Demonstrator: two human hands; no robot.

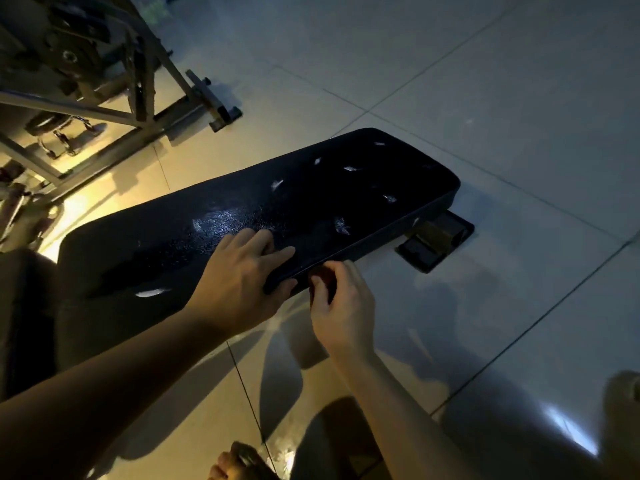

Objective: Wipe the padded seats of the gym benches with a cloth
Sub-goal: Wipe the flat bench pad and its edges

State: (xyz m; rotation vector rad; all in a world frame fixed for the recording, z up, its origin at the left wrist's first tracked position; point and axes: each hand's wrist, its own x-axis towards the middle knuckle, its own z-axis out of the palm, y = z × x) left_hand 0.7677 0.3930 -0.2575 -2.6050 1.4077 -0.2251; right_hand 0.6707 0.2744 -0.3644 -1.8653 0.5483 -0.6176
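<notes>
A long black padded bench seat (311, 202) runs from the lower left to the upper right, its cover scuffed with several pale tears. My left hand (242, 278) rests on the seat's near edge, fingers lying fairly straight on top and thumb against the side. Just right of it, my right hand (341, 306) is curled round a small dark reddish cloth (323, 280), held against the side edge of the pad. Most of the cloth is hidden inside the fingers.
The bench's dark metal foot (436, 242) sticks out under its far end on the pale tiled floor (502, 98). A grey steel machine frame (114, 112) with weight plates stands at the upper left. My foot (239, 462) shows at the bottom edge.
</notes>
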